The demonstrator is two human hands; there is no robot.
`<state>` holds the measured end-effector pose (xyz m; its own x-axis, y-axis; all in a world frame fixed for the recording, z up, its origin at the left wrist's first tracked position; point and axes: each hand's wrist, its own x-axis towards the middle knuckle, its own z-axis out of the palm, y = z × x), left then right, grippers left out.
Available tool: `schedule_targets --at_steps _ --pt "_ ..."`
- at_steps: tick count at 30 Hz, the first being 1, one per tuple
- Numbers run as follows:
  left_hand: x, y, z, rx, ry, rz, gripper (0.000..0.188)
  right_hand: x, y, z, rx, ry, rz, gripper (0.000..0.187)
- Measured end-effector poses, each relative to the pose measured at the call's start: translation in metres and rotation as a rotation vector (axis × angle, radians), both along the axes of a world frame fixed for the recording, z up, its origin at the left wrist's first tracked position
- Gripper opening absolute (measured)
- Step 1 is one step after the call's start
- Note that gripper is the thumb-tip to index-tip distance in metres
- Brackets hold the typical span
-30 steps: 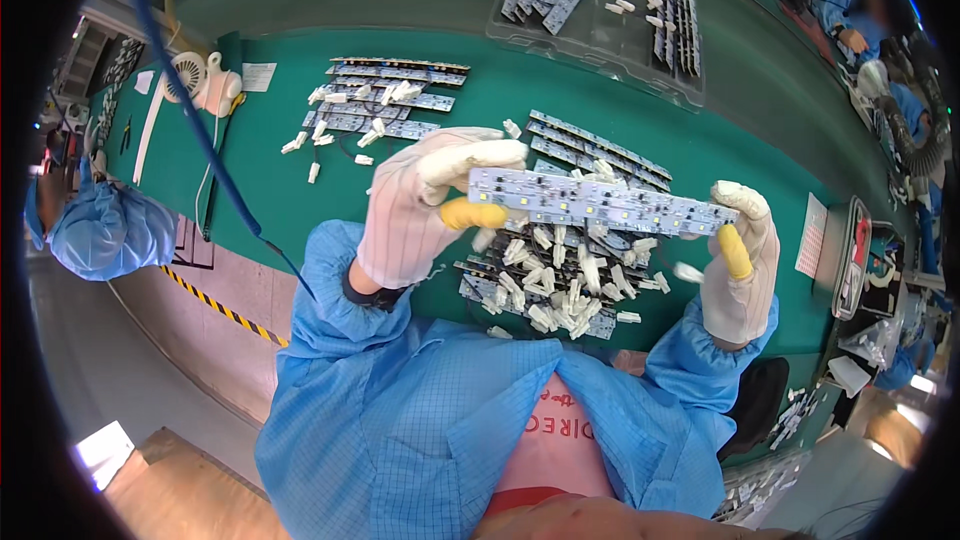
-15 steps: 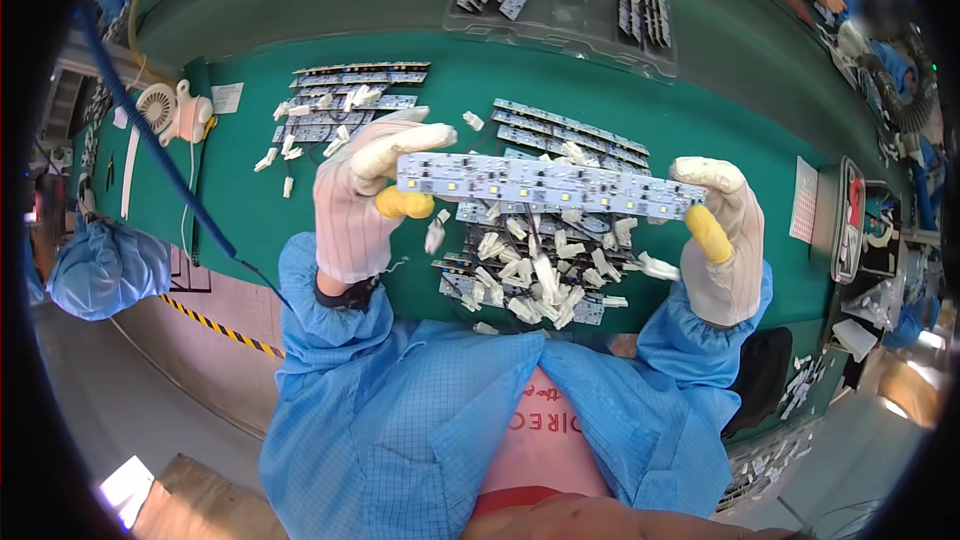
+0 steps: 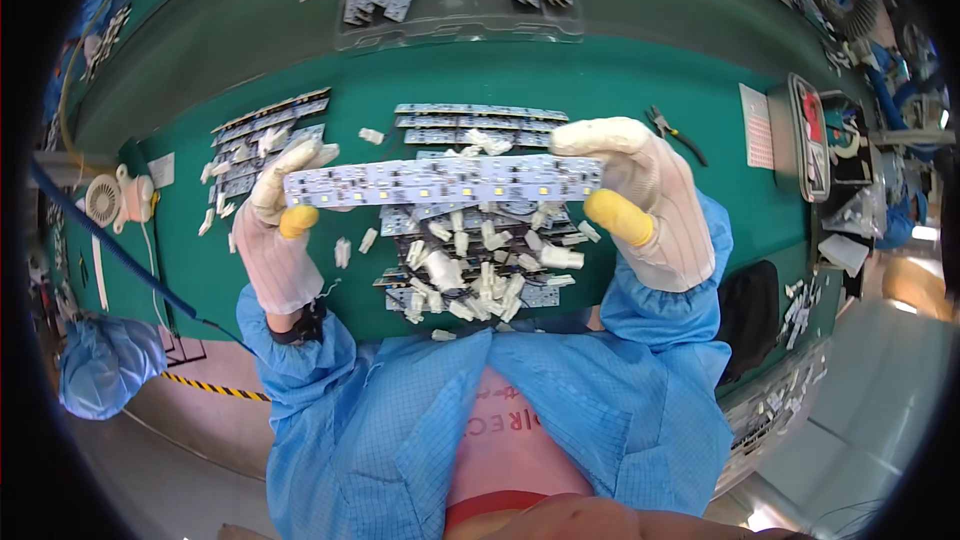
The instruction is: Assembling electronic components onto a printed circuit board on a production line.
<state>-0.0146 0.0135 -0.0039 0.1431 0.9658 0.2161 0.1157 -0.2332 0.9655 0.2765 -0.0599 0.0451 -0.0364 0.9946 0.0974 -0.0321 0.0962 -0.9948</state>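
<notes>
A long white LED circuit board (image 3: 440, 183) is held up between both my gloved hands, its row of small yellowish LEDs along the lower edge. My left hand (image 3: 283, 195) pinches its left end, and my right hand (image 3: 635, 185) grips the right end; the thumbs wear yellow finger cots. Under and behind the board, a pile of similar boards (image 3: 480, 123) lies on the green mat, partly hidden by it. White plug connectors (image 3: 485, 285) on dark wires are heaped over the near part of that pile.
A smaller stack of boards (image 3: 270, 115) lies at left. A clear plastic tray (image 3: 460, 32) with more boards stands at the back. Pliers (image 3: 678, 135) rest at right, near a metal box (image 3: 800, 140) and a printed sheet (image 3: 757, 125). A small fan (image 3: 120, 200) and a blue hose (image 3: 130, 265) are far left.
The view has shifted, so the bench sits differently in it and the pliers now show. The board has levelled out from its tilt, with both hands still holding its ends.
</notes>
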Motion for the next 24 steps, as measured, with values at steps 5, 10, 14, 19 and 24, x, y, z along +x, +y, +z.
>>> schedule_targets --at_steps 5,10,14,19,24 --pt "0.005 0.003 0.007 -0.089 0.179 0.009 0.043 0.0 0.0 0.001 0.01 0.048 0.075 0.058" --pt "0.003 0.004 0.002 -0.062 0.135 -0.016 0.04 0.003 0.0 0.0 0.012 0.065 0.073 0.056" --pt "0.003 -0.003 0.0 -0.089 -0.133 -0.01 0.047 0.003 0.002 0.0 0.019 -0.035 0.005 0.047" --pt "0.003 -0.009 0.009 -0.093 -0.198 -0.031 0.045 -0.002 0.007 0.005 -0.029 -0.053 -0.074 0.041" --pt "0.008 -0.015 0.017 -0.051 -0.287 -0.129 0.041 0.001 0.013 -0.007 0.064 -0.229 -0.126 0.047"
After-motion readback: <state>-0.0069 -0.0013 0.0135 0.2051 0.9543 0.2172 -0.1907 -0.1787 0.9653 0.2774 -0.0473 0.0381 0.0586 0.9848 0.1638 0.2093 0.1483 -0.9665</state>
